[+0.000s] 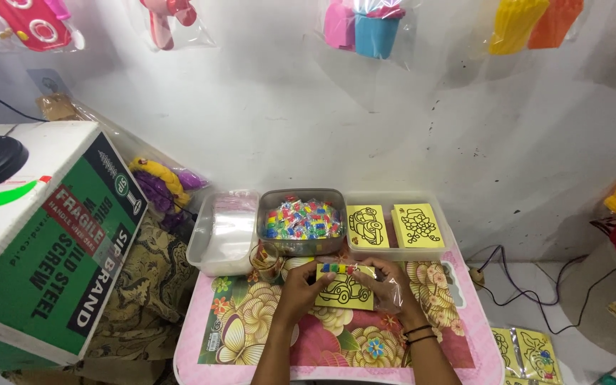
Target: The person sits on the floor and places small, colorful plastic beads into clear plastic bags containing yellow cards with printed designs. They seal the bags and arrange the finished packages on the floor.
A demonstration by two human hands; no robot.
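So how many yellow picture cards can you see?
5: one in both hands, two atop stacks in the right tray, two bagged on the floor. More may lie beneath.

Looks like a small home packing spot for cheap toys, not a proper shop: low floral table on the floor against a scuffed white wall hung with bagged plastic toys. Three tubs at the table's far edge: clear bags, small colourful packets, yellow picture cards. Big cardboard box on the left, packed yellow cards on the floor, loose cables along the wall.
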